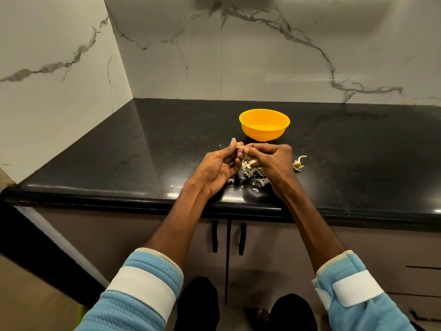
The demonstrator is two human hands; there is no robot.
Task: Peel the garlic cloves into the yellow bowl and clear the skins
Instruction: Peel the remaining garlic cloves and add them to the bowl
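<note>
No readable text or labels anywhere.

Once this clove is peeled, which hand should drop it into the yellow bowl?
Probably the left hand: it holds the garlic clove at its fingertips, and the yellow bowl sits just beyond them. The right hand only pinches at the clove's skin.

Light blue textured sleeves (pixel 133 304), cream-edged cuffs (pixel 164 256), white bands (pixel 355 289) across each forearm, sleeves pushed up, dark trousers (pixel 198 304)
</note>
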